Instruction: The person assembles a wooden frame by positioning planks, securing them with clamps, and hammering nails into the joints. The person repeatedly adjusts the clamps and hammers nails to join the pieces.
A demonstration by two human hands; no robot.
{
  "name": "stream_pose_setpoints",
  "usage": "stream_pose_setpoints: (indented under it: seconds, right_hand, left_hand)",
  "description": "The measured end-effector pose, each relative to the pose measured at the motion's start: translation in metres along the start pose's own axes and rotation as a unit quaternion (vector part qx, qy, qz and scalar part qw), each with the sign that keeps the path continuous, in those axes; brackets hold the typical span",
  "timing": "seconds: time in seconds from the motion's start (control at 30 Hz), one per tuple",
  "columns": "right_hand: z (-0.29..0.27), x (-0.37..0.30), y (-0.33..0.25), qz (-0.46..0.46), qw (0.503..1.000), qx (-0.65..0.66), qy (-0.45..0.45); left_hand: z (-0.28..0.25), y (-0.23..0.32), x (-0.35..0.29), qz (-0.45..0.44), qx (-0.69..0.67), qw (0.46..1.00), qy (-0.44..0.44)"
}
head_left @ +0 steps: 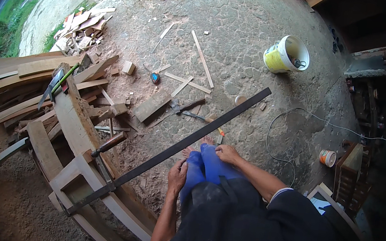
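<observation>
My left hand (177,177) rests at the side of my left knee, its fingers curled in against the blue trousers (218,167). On top of the other knee lies my right hand (228,154), closed with its fingertips at the same blue cloth. Just beyond both hands a long dark bar clamp (190,142) slants across from lower left to upper right. Its wooden handle (112,143) stands out near the lower end, where the clamp sits on a pale wooden frame (94,180). Neither hand touches the clamp.
A heavy timber beam (75,115) and stacked boards (8,98) fill the left. Ahead lie a hatchet-like tool (190,105), a wooden block (152,106) and thin strips (202,59). A white bucket (283,54) stands far right; a grey cable (272,125) loops nearer.
</observation>
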State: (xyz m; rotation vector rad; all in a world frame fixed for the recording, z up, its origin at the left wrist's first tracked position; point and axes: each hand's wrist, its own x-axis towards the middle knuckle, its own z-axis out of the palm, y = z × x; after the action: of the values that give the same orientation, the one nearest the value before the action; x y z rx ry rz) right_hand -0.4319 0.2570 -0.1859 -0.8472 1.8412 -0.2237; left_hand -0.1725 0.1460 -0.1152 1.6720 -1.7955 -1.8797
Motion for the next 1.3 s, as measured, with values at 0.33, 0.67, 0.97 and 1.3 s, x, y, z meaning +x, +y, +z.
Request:
stream_pose_setpoints:
  seconds: [0.33,0.67,0.97,1.3]
  right_hand:
    - [0.017,0.099,0.060,0.043,0.997,0.060,0.031]
    - [0.037,0.263,0.189,0.159,0.970,0.102,0.155]
    - [0.066,0.375,0.292,0.132,0.952,0.058,0.270]
    - [0.095,0.438,0.331,0.125,0.942,0.111,0.290]
  left_hand:
    - [-0.038,-0.009,0.049,0.222,-0.096,0.946,0.214]
    - [0.001,-0.047,0.204,0.268,-0.145,0.944,0.129]
    - [-0.055,-0.144,0.348,0.295,-0.023,0.935,0.196]
    - [-0.047,-0.254,0.356,0.151,-0.026,0.965,0.212]
